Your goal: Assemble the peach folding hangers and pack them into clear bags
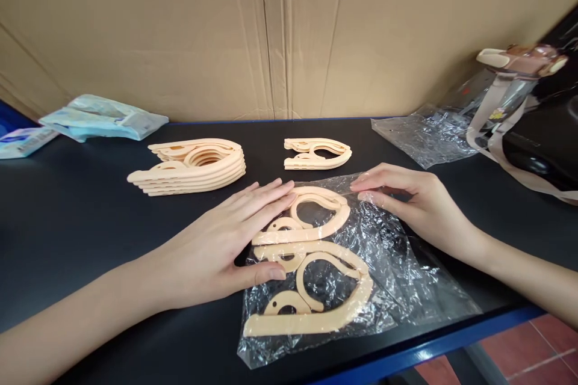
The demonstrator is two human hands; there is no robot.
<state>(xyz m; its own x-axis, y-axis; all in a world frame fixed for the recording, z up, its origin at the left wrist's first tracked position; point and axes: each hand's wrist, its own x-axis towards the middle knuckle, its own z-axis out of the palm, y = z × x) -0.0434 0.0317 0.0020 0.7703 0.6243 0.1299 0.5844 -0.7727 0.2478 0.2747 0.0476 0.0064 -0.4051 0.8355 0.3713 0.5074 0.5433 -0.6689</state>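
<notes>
A clear plastic bag (397,289) lies flat in front of me with two folded beige travel hangers inside. The farther hanger (311,233) sits right above the nearer hanger (311,323), both toward the bag's left side. My left hand (212,246) rests on the bag with its fingers stretched over the left ends of the hangers, thumb apart. At the bag's far right edge, my right hand (415,195) pinches the plastic between thumb and fingers. Beyond the bag are a tall stack of folded hangers (198,174) and a lower pile of them (316,164).
Blue tissue packs (103,119) lie at the far left of the black table (67,240). Another clear bag (415,135) and a strapped water bottle (510,84) are at the far right. Cardboard (180,30) stands along the back. The blue table edge (428,352) is near me.
</notes>
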